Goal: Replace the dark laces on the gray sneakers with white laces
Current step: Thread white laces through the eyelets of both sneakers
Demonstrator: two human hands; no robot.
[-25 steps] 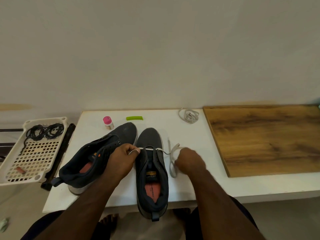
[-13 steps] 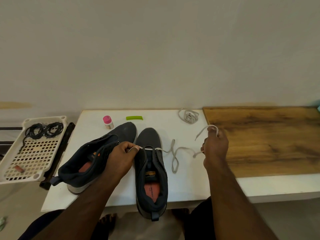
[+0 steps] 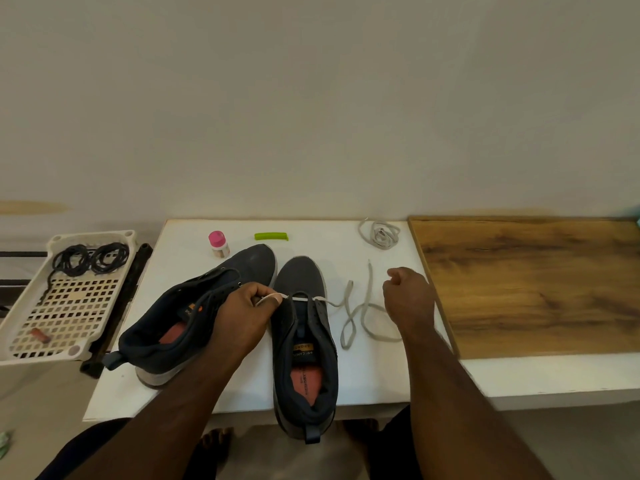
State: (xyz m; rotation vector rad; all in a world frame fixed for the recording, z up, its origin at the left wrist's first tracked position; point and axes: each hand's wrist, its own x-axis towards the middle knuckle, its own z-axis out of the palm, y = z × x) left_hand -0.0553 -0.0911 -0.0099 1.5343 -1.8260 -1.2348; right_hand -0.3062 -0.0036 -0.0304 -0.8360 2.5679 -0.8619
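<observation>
Two gray sneakers lie on the white table (image 3: pixel 377 372), both without dark laces: the left sneaker (image 3: pixel 180 317) is tipped on its side, the right sneaker (image 3: pixel 302 278) stands upright with its heel over the front edge. A white lace (image 3: pixel 347 320) runs through the right sneaker's front eyelets. My left hand (image 3: pixel 242 317) pinches one end of it at the shoe's left side. The rest of the lace lies looped on the table to the right. My right hand (image 3: pixel 410 296) hovers loosely curled over that loop, with nothing seen in it. A second white lace (image 3: pixel 379 233) lies coiled at the back.
A white perforated basket (image 3: pixel 20 306) at the left holds the coiled dark laces (image 3: pixel 90 259). A pink-capped small bottle (image 3: pixel 218 243) and a green clip (image 3: pixel 271 236) sit behind the sneakers. A wooden board (image 3: pixel 536 285) covers the table's right part.
My right hand drew the lace out to the right and up, then let it go; the free end now lies on the table. My left hand kept its pinch.
</observation>
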